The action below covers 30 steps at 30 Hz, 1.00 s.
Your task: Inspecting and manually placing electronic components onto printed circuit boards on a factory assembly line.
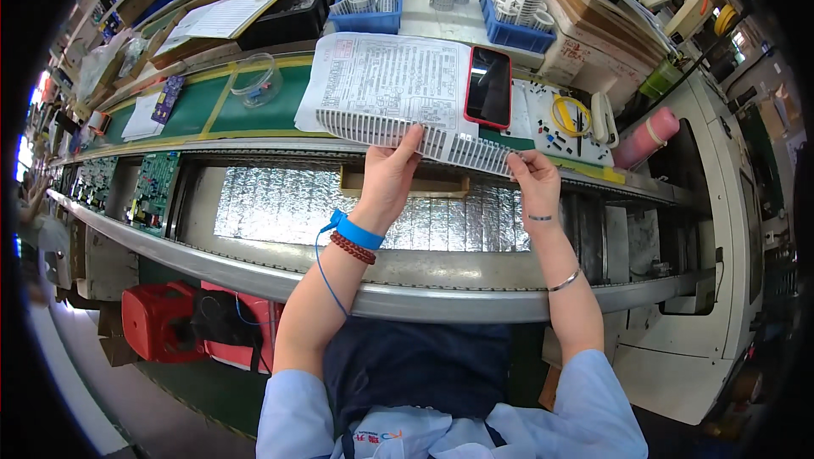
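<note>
A long pale strip with a row of evenly spaced slots [432, 140], perhaps component tape, slants across in front of me above the conveyor. My left hand [390, 175] is closed on it near its middle, thumb on top. At its right end, my right hand [536, 181] pinches it between thumb and fingers. Behind the strip lie printed sheets with diagrams [390, 73], partly covered by it. A phone in a red case [489, 86] rests on the sheets' right edge. A blue band with a cord [356, 230] is around my left wrist.
Below my hands runs a metal-railed conveyor [441, 298] with green circuit boards [154, 192] at left. Blue bins [369, 5] of rolled strips stand at the back. A clear round tub [256, 81], a yellow coil [571, 115] and loose small parts lie on the bench. A machine housing [704, 162] borders the right.
</note>
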Motion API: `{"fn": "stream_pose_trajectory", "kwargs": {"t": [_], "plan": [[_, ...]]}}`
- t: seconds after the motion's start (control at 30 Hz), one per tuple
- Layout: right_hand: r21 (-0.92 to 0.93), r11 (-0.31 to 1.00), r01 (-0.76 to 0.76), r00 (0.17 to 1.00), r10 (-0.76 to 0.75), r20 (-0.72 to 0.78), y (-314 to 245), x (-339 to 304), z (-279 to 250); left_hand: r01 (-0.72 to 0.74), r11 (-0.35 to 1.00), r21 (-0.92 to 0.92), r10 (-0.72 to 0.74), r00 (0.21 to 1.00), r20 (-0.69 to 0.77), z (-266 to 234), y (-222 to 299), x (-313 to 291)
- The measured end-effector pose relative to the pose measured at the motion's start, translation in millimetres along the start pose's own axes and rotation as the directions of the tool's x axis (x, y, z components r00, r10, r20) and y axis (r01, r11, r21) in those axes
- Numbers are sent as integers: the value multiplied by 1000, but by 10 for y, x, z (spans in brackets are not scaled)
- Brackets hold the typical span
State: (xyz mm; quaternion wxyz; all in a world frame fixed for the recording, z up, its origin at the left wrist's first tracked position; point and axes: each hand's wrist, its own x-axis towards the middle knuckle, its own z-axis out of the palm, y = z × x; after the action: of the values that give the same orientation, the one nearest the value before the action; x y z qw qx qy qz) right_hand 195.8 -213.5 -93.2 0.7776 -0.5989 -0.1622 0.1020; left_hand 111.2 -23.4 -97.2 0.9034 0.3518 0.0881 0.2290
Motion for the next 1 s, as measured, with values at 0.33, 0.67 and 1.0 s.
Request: {"fn": "stream_pose_trajectory", "kwargs": {"t": [0.33, 0.67, 1.0], "plan": [[-39, 999, 23, 1000, -23, 10, 16, 34, -48, 10, 1000, 2, -10, 1000, -1, -10, -18, -2], [-85, 996, 4, 1000, -3, 12, 17, 3, -17, 19, 997, -68, -23, 998, -54, 34, -8, -4], [-80, 997, -18, 999, 22, 48, 72, -29, -1, 10, 996, 93, -11, 1000, 7, 7, -79, -51]]}}
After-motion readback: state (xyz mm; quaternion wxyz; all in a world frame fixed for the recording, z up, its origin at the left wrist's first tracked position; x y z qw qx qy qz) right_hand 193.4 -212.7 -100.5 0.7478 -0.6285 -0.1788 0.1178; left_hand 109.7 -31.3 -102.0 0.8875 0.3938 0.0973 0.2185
